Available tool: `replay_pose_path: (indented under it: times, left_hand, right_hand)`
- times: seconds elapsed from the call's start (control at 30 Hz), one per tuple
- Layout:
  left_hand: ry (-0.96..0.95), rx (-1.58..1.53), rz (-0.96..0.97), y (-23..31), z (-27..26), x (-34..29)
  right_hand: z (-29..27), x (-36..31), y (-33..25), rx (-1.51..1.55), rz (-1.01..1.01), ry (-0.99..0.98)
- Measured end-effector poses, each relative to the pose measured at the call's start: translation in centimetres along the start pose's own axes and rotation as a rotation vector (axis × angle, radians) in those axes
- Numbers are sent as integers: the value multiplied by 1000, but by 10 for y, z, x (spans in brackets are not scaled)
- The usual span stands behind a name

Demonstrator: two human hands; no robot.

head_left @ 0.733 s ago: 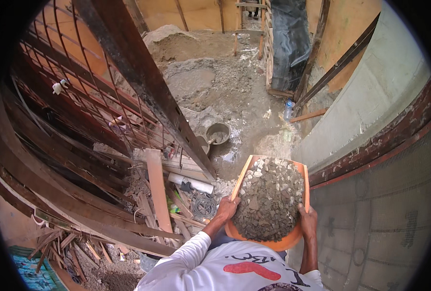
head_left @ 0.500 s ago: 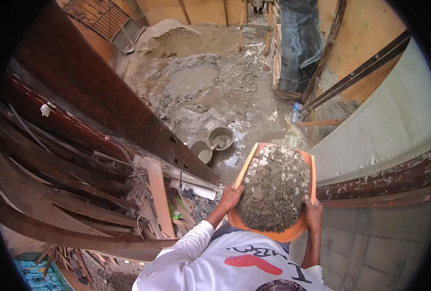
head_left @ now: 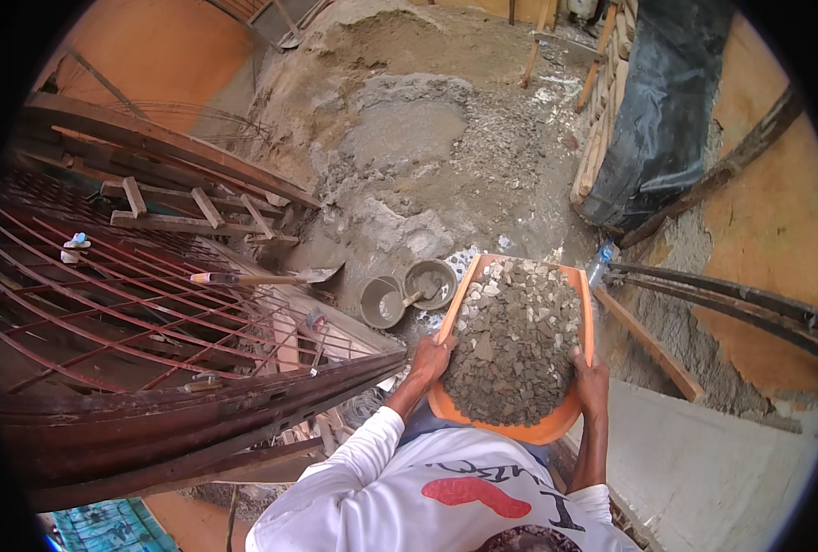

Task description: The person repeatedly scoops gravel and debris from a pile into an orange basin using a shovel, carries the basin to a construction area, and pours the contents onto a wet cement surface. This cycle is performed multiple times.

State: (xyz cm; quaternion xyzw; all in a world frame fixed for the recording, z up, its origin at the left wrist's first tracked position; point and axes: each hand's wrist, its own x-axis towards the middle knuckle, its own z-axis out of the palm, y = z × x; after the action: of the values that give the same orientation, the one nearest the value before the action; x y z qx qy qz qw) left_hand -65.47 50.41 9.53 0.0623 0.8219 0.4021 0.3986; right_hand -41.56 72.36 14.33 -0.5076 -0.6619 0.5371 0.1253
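An orange pan (head_left: 587, 322), heaped with grey crushed stone (head_left: 517, 345), is held in front of my body, its narrower end pointing away from me. My left hand (head_left: 433, 357) grips its left rim, fingers wrapped round the edge. On the opposite side, my right hand (head_left: 591, 375) is closed on the right rim. Just beyond the pan's left side, two round buckets stand on the wet ground: one grey bucket (head_left: 380, 304) and, touching it, another bucket (head_left: 430, 281) with a handled tool resting in it.
A red metal grille gate (head_left: 151, 317) stands at left, with a shovel (head_left: 317, 274) beyond it. Ahead are a wet cement puddle (head_left: 409, 129) and a sand mound (head_left: 363, 41). At right are a plastic bottle (head_left: 599, 263), a plank (head_left: 653, 345) and black sheeting (head_left: 657, 110).
I have moved forward past the dark gate frame, carrying the pan in both hands. The buckets and puddle appear nearer, and the shovel has come into view.
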Motion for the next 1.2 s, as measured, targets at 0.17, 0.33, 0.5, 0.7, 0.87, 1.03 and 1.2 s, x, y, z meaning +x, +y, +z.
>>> replay_pose_path:
  times: [0.17, 0.33, 0.5, 0.7, 0.87, 1.03, 1.2]
  left_hand:
    - [127, -113, 7, 61, 14, 52]
    - [217, -229, -32, 92, 19, 124]
    - [244, -321, -121, 141, 6, 208]
    - [292, -250, -191, 195, -16, 303]
    - [257, -249, -240, 242, -49, 375]
    - [225, -242, -244, 296, -57, 446]
    - [305, -270, -171, 326, -47, 540]
  right_hand:
    - [-16, 105, -60, -109, -36, -84]
    - [-2, 202, -114, -167, -137, -151]
    - [35, 314, -145, -273, -178, -204]
    - [72, 427, -196, -168, -3, -331]
    - [105, 500, -241, -120, -73, -368]
    - [114, 595, -255, -134, -11, -420]
    - [139, 695, -266, -118, 25, -413]
